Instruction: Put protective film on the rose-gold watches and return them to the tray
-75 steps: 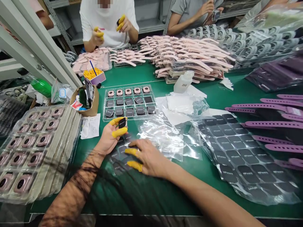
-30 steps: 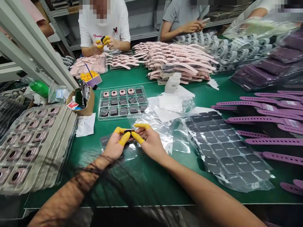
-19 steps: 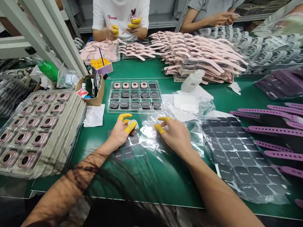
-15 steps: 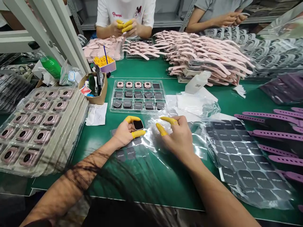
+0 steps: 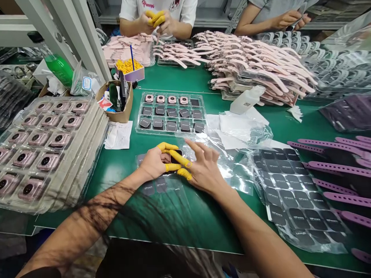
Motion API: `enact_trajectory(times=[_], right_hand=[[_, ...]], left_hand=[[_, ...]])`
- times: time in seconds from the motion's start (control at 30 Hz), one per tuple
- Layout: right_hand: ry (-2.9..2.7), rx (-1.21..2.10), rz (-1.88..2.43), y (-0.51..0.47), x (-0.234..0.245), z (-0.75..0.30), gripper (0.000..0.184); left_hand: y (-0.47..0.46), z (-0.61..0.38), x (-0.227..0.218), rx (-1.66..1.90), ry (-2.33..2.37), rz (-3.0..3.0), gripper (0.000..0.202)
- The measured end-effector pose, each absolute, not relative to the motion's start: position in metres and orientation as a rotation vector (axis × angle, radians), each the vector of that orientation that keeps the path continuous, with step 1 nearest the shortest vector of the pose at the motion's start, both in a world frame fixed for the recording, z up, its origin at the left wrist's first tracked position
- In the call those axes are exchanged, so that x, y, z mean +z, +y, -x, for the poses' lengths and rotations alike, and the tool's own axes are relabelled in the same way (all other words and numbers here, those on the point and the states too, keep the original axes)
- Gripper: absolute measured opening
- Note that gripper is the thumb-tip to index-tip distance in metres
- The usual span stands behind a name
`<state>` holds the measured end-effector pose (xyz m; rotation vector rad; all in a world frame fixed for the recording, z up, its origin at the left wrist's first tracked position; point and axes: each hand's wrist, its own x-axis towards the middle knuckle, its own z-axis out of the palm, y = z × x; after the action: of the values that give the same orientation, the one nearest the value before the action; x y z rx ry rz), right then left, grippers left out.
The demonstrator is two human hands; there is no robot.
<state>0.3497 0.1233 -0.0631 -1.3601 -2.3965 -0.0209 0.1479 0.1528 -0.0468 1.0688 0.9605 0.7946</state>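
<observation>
Across a green table [image 5: 203,231], a worker's left hand [image 5: 153,162] clamped a smartwatch body [image 5: 173,158] above dark printed squares [image 5: 148,188], while the right hand [image 5: 204,168], yellow-tipped fingers spread, lay over its screen near a clear tray [image 5: 156,131].

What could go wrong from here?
The watch, gripped by the left hand with the right hand across it, might slip or smudge.
Several squares in the tray lie askew; a knock could shift them.
The left forearm runs close to the stack and might bump it.
</observation>
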Motion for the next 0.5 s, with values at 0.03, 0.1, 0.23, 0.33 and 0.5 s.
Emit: enact_trajectory(times=[0.03,0.1,0.23,0.33,0.5], right_hand=[[-2.340,-0.079,1.446,0.124,-0.062,-0.351,0.031],[-2.201,-0.164,1.572,0.123,-0.061,-0.353,0.037],[-2.145,0.142,1.277,0.113,-0.059,-0.345,0.039],[-2.168,0.396,1.108,0.106,-0.057,-0.335,0.048],[-2.244,0.392,1.081,0.099,-0.059,-0.325,0.053]], left_hand=[[0.153,-0.148,-0.046,0.793,0.977,-1.056,0.060],[0.154,-0.147,-0.047,0.803,1.002,-1.020,0.062],[0.159,-0.146,-0.051,0.849,0.962,-0.942,0.066],[0.162,-0.144,-0.055,0.934,0.936,-0.865,0.066],[0.165,-0.144,-0.051,0.951,0.978,-0.806,0.056]])
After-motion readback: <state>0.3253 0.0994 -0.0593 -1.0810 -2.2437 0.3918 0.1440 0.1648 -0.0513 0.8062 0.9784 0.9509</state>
